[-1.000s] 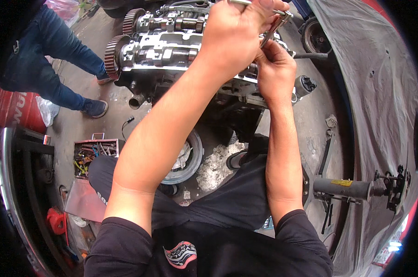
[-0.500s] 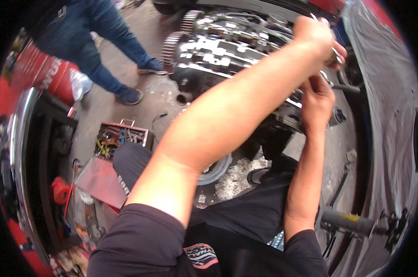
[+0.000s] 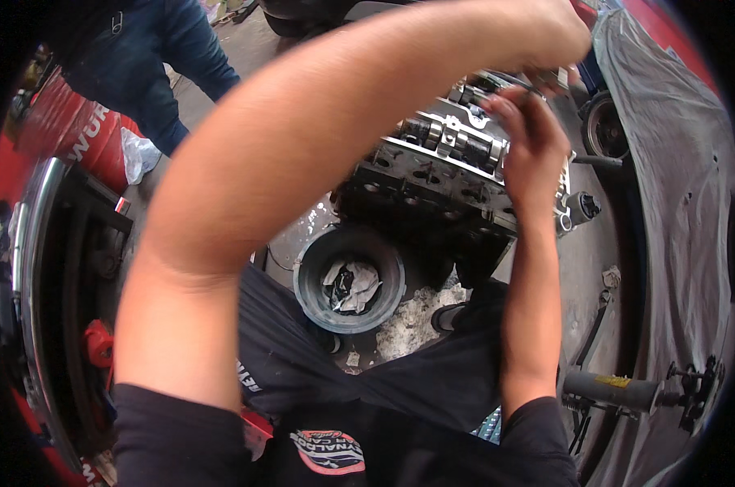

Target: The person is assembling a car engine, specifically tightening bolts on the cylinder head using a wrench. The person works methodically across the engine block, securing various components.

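In front of me stands an engine with an open cylinder head point(image 3: 420, 174), its shiny camshaft point(image 3: 452, 140) lobes showing. My left arm reaches across it from the left, hiding much of the engine. At the far right end, my left hand point(image 3: 556, 40) is bent down with curled fingers, mostly hidden behind the wrist. A bit of metal shows by those fingers, too blurred to name. Just below it, my right hand point(image 3: 536, 142) is over the right end of the cylinder head, thumb and fingers pinched together. Whatever small thing they hold cannot be made out.
A round bucket point(image 3: 304, 280) with crumpled paper sits between my legs and the engine. Another person's legs point(image 3: 152, 73) stand far left beside a red drum point(image 3: 75, 122). Right are a grey plastic sheet point(image 3: 668, 203), a dark pulley point(image 3: 604, 126) and a strut point(image 3: 615, 390).
My left forearm and elbow have swung up and left, and the left hand has risen. The bucket has come into sight, while my arm now covers the toolbox. The right hand has shifted slightly up and left.
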The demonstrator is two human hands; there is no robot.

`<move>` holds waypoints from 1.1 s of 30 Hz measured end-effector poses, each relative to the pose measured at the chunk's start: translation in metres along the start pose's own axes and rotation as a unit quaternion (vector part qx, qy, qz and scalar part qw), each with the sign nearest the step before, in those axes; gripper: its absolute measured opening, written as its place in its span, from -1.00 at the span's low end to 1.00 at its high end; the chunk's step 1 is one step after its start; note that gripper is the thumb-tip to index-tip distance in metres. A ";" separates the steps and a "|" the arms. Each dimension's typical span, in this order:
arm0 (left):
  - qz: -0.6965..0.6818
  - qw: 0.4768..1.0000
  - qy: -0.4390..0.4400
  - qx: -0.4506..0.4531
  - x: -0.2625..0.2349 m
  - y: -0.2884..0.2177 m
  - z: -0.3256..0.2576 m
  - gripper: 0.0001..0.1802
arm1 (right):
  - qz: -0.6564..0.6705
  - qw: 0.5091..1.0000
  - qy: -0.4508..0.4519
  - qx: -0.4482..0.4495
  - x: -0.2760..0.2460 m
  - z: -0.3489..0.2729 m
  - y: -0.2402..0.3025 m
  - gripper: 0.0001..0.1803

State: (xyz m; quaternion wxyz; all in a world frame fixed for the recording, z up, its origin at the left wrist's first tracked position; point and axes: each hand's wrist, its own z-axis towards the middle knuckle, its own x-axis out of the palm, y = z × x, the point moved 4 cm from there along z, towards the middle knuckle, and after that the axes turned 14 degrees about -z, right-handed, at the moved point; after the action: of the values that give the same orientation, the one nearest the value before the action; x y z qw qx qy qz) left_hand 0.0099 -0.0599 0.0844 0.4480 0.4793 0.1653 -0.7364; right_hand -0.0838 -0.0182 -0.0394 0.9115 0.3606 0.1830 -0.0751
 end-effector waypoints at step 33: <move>-0.698 0.495 -0.505 -0.116 0.028 0.052 -0.190 -0.52 | 0.004 1.000 -0.018 0.022 0.155 0.002 0.009 -0.83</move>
State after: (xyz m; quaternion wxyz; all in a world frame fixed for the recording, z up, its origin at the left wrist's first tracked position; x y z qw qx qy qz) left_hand 0.1549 0.0254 -0.0226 -0.1531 -0.3022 0.2757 -0.8996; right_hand 0.0624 -0.0137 -0.0923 0.9065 0.3803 0.1638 -0.0821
